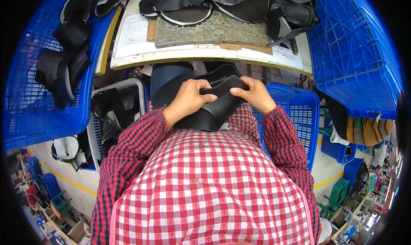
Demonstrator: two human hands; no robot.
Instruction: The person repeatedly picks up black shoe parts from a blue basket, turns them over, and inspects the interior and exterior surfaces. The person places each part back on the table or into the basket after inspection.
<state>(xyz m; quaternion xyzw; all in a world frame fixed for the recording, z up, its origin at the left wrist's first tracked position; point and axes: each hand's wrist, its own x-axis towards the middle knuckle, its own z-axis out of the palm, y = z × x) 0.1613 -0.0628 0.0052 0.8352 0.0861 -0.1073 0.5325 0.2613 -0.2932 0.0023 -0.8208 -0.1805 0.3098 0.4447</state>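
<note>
A black leather shoe upper (216, 106) lies across my lap, its open edge turned away from me. On its left side my left hand (191, 98) is closed, thumb on top and fingers folded round the edge. From the right, my right hand (255, 94) pinches the same edge between thumb and fingers. A slit-like opening shows between the two layers of leather at the far side. The fingertips beneath the leather are hidden.
Beyond my lap stands a white-topped table (128, 52) with a worn grey board (205, 29) and more black leather pieces (192, 5). Blue plastic crates (351, 44) rise at both sides. A grey-rimmed basket (141, 91) holds black pieces at left; another blue crate (295, 91) sits at right.
</note>
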